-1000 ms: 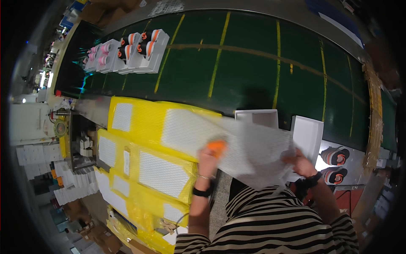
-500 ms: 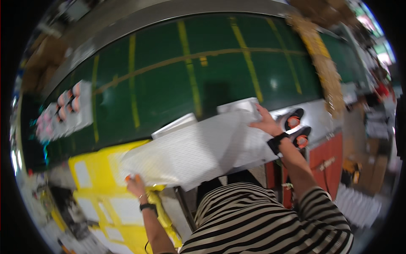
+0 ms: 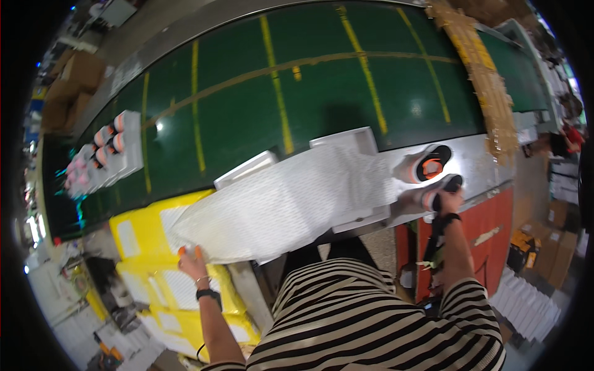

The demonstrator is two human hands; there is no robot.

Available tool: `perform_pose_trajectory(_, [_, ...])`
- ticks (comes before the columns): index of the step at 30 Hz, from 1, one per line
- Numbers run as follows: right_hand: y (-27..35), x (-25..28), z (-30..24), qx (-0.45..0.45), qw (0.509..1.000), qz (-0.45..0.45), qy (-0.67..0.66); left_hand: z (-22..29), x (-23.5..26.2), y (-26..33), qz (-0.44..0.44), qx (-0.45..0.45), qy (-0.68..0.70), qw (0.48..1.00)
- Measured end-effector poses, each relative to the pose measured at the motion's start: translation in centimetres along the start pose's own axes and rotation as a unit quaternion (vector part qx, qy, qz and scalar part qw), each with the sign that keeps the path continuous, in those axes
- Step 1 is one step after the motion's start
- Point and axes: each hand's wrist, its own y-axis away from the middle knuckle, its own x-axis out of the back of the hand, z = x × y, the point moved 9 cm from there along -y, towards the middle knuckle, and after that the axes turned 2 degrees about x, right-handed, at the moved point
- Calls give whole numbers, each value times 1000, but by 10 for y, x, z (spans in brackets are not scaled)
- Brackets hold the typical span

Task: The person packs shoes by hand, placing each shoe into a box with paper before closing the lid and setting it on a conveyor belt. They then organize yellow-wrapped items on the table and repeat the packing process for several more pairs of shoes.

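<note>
A white, finely patterned sheet of wrapping paper (image 3: 272, 210) lies spread over an open white box (image 3: 352, 141), whose far wall and near right corner show beyond its edges. My left hand (image 3: 194, 266) pinches the paper's left end; something orange shows at the fingertips. At the right, my right hand (image 3: 453, 201) grips the nearer of two shoes, a black, white and orange shoe (image 3: 433, 196). Its mate, another shoe (image 3: 431, 166), stands just beyond it on the metal ledge (image 3: 473, 164). Under the paper's far left edge sits a white box lid or flap (image 3: 247, 170).
Past the ledge runs a green conveyor belt (image 3: 235, 99) marked with yellow tape. Several shoes on a white tray (image 3: 130, 161) stand at its left. Yellow-wrapped stacks (image 3: 148, 229) rise by my left arm, a red cabinet (image 3: 476, 241) by my right. Taped cardboard (image 3: 479, 74) crosses the belt.
My right hand has let go of the paper's right end, moved right and taken hold of the nearer shoe. The paper now lies lower over the box. My left hand stays at the left end.
</note>
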Motion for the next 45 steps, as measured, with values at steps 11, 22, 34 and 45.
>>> perform_pose_trajectory(11, [253,-73,-232,46,882,-382,-272,-9,15,10,-16,63,40,997])
perform_pose_trajectory(22, [457,-343,-226,110,746,-632,-177,17,27,9,-182,237,821,487])
perform_pose_trajectory(34, [468,-331,-220,215,711,-669,7,90,-59,82,-107,352,775,514])
perform_pose_trajectory(45, [345,-250,-242,383,787,-482,-41,292,-80,64,-232,-264,124,928])
